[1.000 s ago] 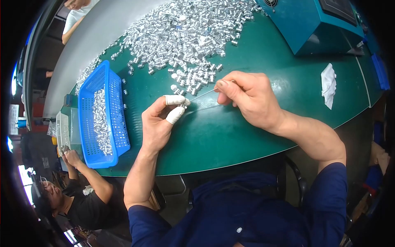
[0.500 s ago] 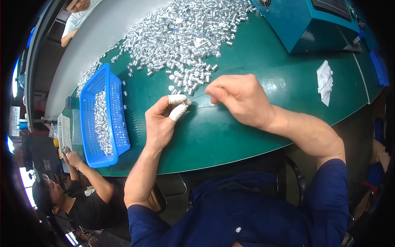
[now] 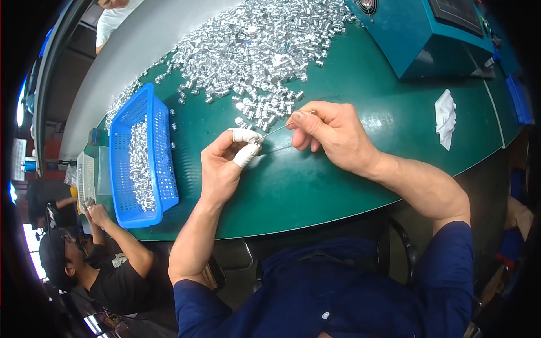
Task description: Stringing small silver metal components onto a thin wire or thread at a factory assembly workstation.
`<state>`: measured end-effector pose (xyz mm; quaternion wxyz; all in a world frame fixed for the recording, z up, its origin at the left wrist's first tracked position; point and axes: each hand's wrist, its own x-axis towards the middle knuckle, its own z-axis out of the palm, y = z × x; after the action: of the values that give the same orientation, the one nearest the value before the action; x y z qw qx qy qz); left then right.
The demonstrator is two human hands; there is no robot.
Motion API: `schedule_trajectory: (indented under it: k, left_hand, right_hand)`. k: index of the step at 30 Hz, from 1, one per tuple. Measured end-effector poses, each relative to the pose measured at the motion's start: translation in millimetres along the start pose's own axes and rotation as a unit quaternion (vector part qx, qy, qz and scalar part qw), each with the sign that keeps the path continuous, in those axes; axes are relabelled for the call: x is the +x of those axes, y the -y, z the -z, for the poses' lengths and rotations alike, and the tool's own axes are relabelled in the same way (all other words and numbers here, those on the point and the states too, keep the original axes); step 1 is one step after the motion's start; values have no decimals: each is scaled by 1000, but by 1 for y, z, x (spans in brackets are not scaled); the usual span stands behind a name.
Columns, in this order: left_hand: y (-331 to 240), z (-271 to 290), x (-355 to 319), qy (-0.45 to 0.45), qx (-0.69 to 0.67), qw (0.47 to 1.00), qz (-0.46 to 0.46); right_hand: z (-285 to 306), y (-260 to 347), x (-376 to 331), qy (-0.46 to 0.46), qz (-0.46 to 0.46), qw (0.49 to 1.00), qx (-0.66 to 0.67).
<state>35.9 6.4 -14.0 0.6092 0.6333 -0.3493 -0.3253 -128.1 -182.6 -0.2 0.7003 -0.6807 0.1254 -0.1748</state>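
Observation:
My left hand (image 3: 218,173) wears white finger cots (image 3: 245,155) on its thumb and forefinger. Those two fingertips pinch a small silvery metal part (image 3: 259,140), mostly hidden between them. From the right, my right hand (image 3: 346,138) grips a thin metal rod (image 3: 275,132) between thumb and fingers, its other fingers loosely curled below. The rod's far tip meets the part at the left fingertips; whether it enters the part I cannot tell. Just beyond my hands lies the near end of a large heap of small silvery cylindrical parts (image 3: 248,62).
To the left stands a blue perforated basket (image 3: 160,163) with similar parts inside. A teal machine (image 3: 445,50) is at the back right, and a crumpled white cloth (image 3: 445,119) lies on the green table (image 3: 338,186). A co-worker in black (image 3: 121,284) works at the left; another person (image 3: 115,22) is far left.
My right hand has turned a little and its lower fingers have loosened from a tighter curl, still with the rod. My left hand keeps its pinch. The whole view has shifted slightly.

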Motion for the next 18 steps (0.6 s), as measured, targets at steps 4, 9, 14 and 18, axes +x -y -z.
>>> schedule_trajectory:
  k: [4, 9, 14, 18]
  left_hand:
    - [2, -1, -2, -15, 40, 998, -39]
    - [4, -3, -1, -1, 45, 998, -34]
    - [0, -2, -1, 3, 25, 999, 19]
    - [1, -3, -6, 8, 36, 999, -12]
  right_hand:
    - [-2, 2, 1, 1, -111, 992, 52]
    - [-5, 1, -6, 5, -25, 1000, -14]
    - [-2, -10, 2, 15, 252, 950, -182]
    - [-3, -6, 1, 39, -19, 999, -1]
